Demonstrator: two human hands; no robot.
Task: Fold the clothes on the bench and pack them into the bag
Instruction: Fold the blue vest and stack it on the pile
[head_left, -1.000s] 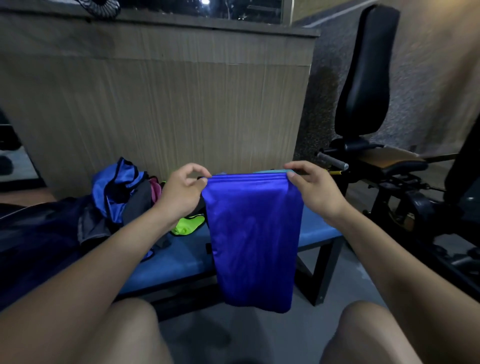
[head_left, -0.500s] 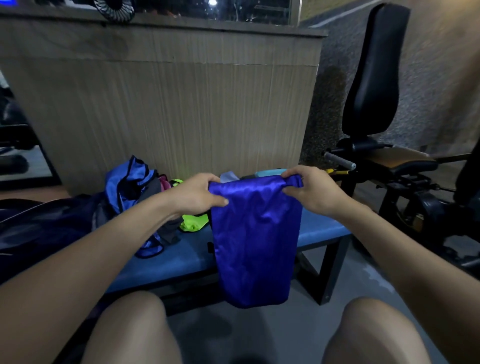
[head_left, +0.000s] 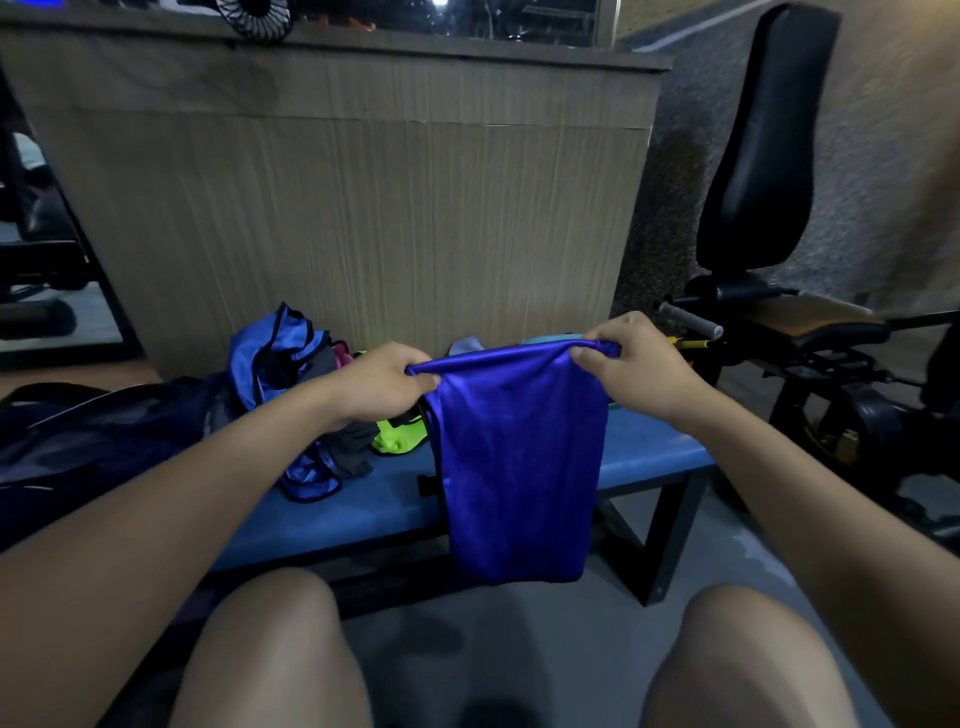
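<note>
Blue garment (head_left: 519, 462) hangs doubled between the two grips, in front of the surface (head_left: 649, 457): left hand (head_left: 384, 387) and right hand (head_left: 631, 358) each pinch a top corner, fingers clamped on cloth. Fabric looks thin, glossy, limp, likely slippery and light. Best held at the corners along the fold; remaining clothes (head_left: 322, 410) lie heaped beyond the left grip.

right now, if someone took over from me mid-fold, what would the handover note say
Left hand and right hand each pinch a top corner of the blue garment, which hangs in front of the bench.
Unfolded clothes pile lies on the bench's left part; dark bag sits further left.
Done: nothing visibly packed.
Left: finish this fold, fold the pile, pack everything.
</note>
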